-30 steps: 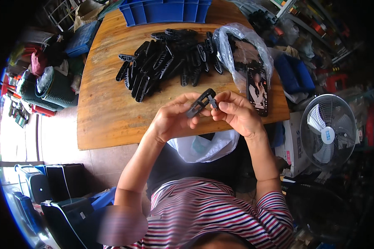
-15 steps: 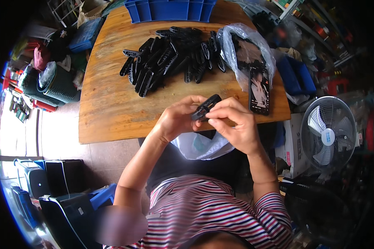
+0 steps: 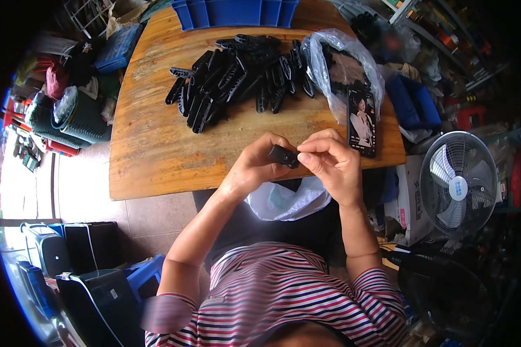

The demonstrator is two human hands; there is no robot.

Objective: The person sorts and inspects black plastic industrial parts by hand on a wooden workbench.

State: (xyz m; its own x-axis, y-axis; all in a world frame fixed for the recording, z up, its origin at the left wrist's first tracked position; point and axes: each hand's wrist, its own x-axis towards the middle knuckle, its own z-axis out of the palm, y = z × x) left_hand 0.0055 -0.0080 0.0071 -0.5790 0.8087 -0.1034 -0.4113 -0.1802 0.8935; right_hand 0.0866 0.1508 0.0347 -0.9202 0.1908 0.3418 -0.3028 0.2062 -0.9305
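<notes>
Over the near edge of the wooden table (image 3: 150, 162), my left hand (image 3: 252, 165) grips a small black plastic piece (image 3: 283, 156) between thumb and fingers, with one end facing up toward me. Close to that end, my right hand (image 3: 338, 168) is closed in a pinch. Whatever lies between its fingertips is too small to make out. Farther back on the table, a loose pile of long black plastic parts (image 3: 214, 84), some with grey slotted faces, spreads across the middle.
A blue crate (image 3: 234, 16) sits at the table's far edge. To the right are a clear plastic bag (image 3: 373, 55) with dark contents and a lit phone (image 3: 362, 127). A white bag (image 3: 292, 201) covers my lap. A fan (image 3: 457, 182) stands right of the table.
The black piece has turned in my left hand, so its end now faces me rather than its long side. My right fingertips have drawn slightly right and up, still near it.
</notes>
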